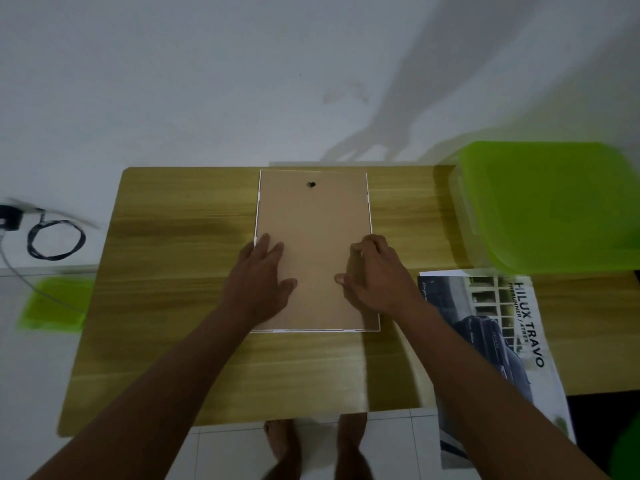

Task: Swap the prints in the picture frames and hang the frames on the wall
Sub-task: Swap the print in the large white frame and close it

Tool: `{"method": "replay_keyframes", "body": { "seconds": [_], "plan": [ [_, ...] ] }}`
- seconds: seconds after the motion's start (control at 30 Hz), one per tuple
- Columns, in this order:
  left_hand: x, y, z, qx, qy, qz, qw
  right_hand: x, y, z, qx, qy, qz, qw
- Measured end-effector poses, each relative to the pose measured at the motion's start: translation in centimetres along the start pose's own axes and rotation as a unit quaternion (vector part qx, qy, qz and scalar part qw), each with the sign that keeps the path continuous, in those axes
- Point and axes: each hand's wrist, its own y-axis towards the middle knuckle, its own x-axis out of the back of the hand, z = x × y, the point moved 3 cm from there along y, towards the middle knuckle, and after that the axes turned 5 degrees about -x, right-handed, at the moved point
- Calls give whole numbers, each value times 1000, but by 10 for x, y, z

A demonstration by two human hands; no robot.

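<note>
A white picture frame (369, 209) lies face down in the middle of a wooden table (166, 306), its brown backing board (313, 216) up. A small black hanger (311, 184) sits near the board's far end. My left hand (263, 278) rests flat on the board's near left part, fingers spread. My right hand (377, 275) presses on the board's near right part with fingers curled at the frame's right edge. A printed car poster (495, 337) reading HILUX TRAVO lies on the table to the right.
A green plastic box (550, 206) stands at the table's far right corner. A white wall (207, 81) rises behind the table. A black cable coil (55, 240) and a green sheet (55, 303) lie to the left, off the table. My bare feet (311, 445) show below the near edge.
</note>
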Motion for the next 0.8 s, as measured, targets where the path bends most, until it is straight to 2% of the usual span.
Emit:
{"method": "replay_keyframes", "body": {
  "seconds": [0.1,0.23,0.3,0.37,0.43,0.57,0.63,0.7,0.8],
  "plan": [
    [3,11,3,16,9,27,999,8,10,6,-2,-38,6,999],
    [3,21,2,21,37,125,991,12,26,11,-14,-64,56,996],
    [9,26,-3,17,63,107,992,14,34,12,-26,-66,80,994],
    [18,38,-6,1,69,47,997,17,42,14,-27,-58,67,996],
    [22,54,-5,-18,50,38,998,21,53,16,-20,-75,53,996],
    [22,87,2,-24,64,177,982,27,73,19,-23,-87,78,993],
    [21,93,4,-27,76,215,973,28,81,20,-25,-68,103,992],
    [21,96,4,-32,81,210,974,29,87,20,-23,-65,113,991],
    [30,100,4,-52,82,120,988,30,93,24,-6,-95,116,989]
  ]
}}
